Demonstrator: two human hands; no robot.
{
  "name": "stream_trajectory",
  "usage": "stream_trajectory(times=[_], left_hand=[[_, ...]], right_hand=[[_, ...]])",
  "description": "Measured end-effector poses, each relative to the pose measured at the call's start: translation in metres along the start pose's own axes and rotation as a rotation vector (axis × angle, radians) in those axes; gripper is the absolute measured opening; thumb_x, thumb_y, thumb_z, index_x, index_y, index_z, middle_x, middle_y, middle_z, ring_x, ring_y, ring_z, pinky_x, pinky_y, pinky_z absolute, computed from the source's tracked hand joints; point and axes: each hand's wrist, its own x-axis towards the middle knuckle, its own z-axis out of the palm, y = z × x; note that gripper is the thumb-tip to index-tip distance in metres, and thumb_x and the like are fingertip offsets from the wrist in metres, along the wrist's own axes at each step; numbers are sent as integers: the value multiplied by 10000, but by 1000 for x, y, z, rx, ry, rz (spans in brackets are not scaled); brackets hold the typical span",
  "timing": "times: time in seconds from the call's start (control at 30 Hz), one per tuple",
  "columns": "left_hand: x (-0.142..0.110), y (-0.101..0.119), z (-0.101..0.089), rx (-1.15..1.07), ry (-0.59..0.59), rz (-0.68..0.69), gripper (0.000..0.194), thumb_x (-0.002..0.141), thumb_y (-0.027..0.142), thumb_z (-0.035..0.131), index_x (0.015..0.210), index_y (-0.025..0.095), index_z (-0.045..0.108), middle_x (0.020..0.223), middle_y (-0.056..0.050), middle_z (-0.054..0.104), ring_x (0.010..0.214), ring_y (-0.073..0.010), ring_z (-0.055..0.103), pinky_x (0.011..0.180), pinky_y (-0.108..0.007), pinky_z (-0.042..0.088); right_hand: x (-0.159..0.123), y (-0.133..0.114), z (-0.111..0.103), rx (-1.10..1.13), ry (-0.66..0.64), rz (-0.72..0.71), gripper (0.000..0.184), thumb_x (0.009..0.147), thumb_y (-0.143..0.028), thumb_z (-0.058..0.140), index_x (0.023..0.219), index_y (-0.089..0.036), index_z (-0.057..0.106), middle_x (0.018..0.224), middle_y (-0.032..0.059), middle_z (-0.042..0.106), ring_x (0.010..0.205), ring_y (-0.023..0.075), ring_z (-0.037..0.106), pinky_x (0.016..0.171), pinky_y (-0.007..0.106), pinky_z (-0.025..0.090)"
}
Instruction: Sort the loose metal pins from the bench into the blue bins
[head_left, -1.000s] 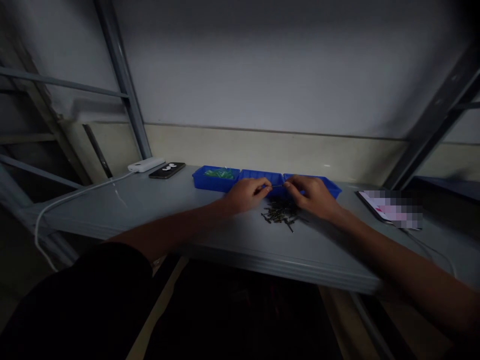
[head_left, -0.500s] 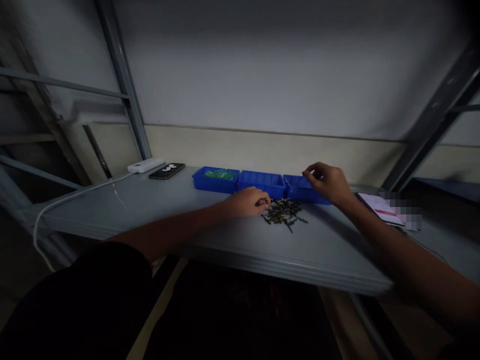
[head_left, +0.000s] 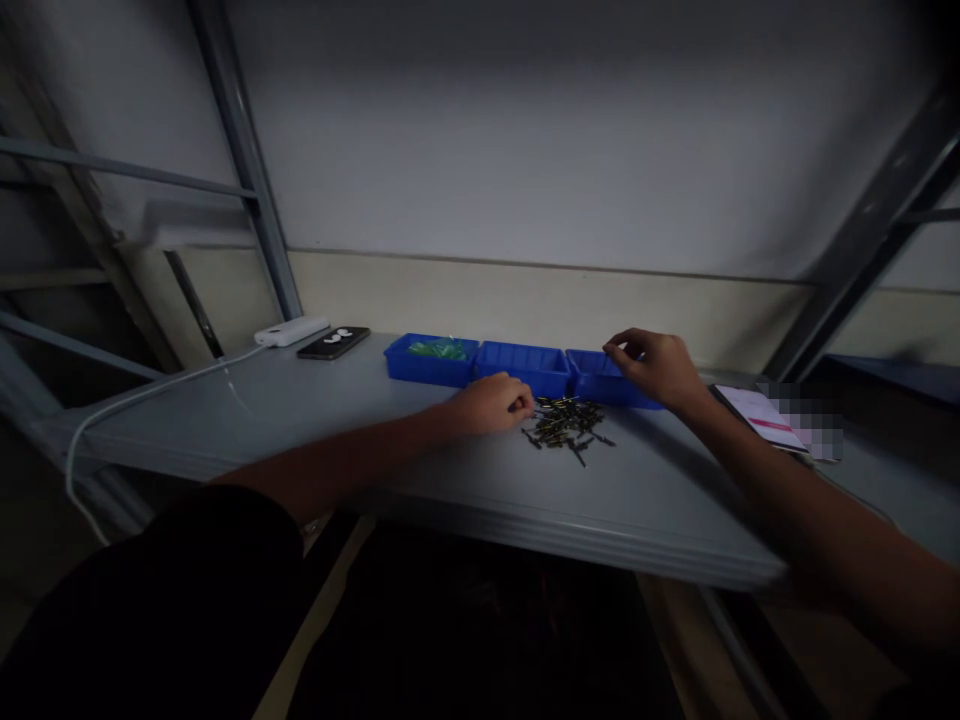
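A loose pile of small, thin metal pieces [head_left: 566, 422], dark with brassy parts, lies on the grey table [head_left: 465, 480]; their exact kind is too small to tell. Just left of the pile rests my left hand [head_left: 493, 404], its fingers curled closed, and whatever they may hold is hidden. My right hand [head_left: 660, 365] is raised over the right blue bin [head_left: 600, 385], thumb and fingertips brought together in a pinch. Anything between those tips is too small to make out. The middle blue bin [head_left: 525, 378] stands behind my left hand.
Left in the row, a blue bin [head_left: 427, 372] holds green plastic bags [head_left: 439, 349]. Further left lie a phone [head_left: 319, 350] with white earbuds on it and a white power bank [head_left: 291, 331] with a cable. A tablet-like screen [head_left: 761, 418] lies at right. Metal posts flank the table.
My left hand has shifted slightly left, away from the pile, and its fingers have curled in more. My right hand stays almost still above the right bin.
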Motion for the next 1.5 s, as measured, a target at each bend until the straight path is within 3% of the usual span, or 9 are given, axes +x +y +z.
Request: stream_trajectory(times=[0.47, 0.57, 0.77, 0.83, 1.23, 1.5], left_hand=[[-1, 2, -1, -50, 103, -34, 111, 844, 193, 493, 864, 167, 599, 819, -32, 629, 820, -161, 537, 733, -281, 414], [0, 1, -1, -45, 146, -42, 114, 856, 202, 476, 873, 167, 583, 807, -30, 617, 805, -160, 537, 738, -290, 417], [2, 1, -1, -88, 225, -46, 89, 846, 171, 478, 852, 161, 567, 818, -25, 611, 776, -150, 536, 732, -288, 424], [2, 1, -2, -92, 238, -42, 84, 844, 173, 481, 850, 159, 563, 819, -27, 608, 778, -152, 537, 745, -294, 428], [2, 1, -1, -98, 255, -32, 150, 892, 207, 404, 884, 164, 548, 859, -36, 607, 810, -156, 534, 774, -315, 431], [0, 4, -2, -135, 257, -40, 113, 830, 263, 530, 901, 175, 540, 766, -6, 586, 746, -140, 544, 676, -273, 425]], right_hand=[[-3, -8, -3, 78, -8, 6, 264, 806, -365, 499, 870, -177, 673, 653, 47, 633, 602, 169, 570, 604, 289, 401], [-8, -18, -2, 115, -79, -60, 292, 824, -375, 473, 885, -165, 665, 646, 42, 623, 583, 158, 551, 598, 288, 395], [-23, -46, 4, 253, -367, -283, 249, 833, -361, 472, 888, -197, 651, 713, 18, 645, 609, 139, 551, 594, 274, 395], [-26, -50, 6, 254, -394, -311, 225, 821, -352, 493, 887, -200, 645, 711, 15, 638, 615, 140, 549, 597, 275, 394], [-27, -47, 8, 222, -359, -327, 197, 852, -310, 429, 861, -191, 586, 743, 25, 630, 616, 140, 534, 606, 279, 388], [-26, -45, 8, 197, -317, -310, 220, 876, -329, 395, 871, -186, 562, 716, 30, 610, 584, 138, 503, 576, 282, 370]])
